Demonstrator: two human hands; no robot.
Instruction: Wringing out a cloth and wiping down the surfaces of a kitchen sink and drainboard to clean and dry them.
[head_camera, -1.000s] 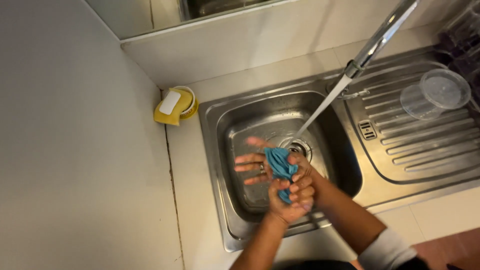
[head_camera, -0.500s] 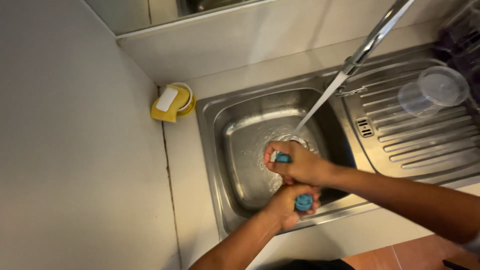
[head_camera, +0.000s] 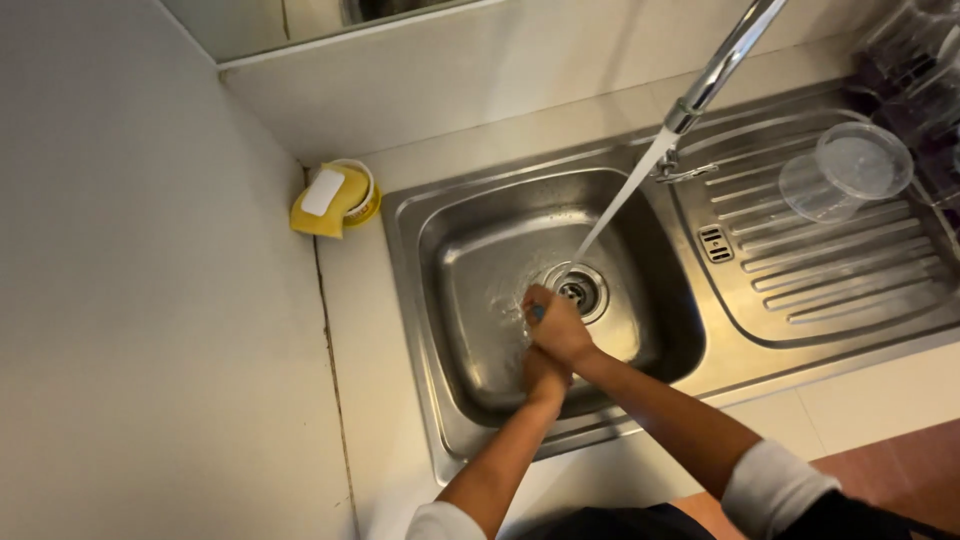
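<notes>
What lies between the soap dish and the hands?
In the head view: bare counter, the sink rim, then wet basin floor. Nothing else sits between the soap dish and the hands, which squeeze a blue cloth.

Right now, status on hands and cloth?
Left hand and right hand both clenched on blue cloth, over sink. Tap running. Nothing blocking.

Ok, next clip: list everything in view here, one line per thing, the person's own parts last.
sink: one, steel, centre of the counter
tap: one, chrome, running water toward the drain
draining board: one, steel, right of the basin
plastic cup: one, clear, lying on the draining board
soap holder: one, yellow with a white bar, left of the sink
cloth: one, blue, barely showing between the hands
left hand: clenched, below the right
right hand: clenched on the cloth
</notes>
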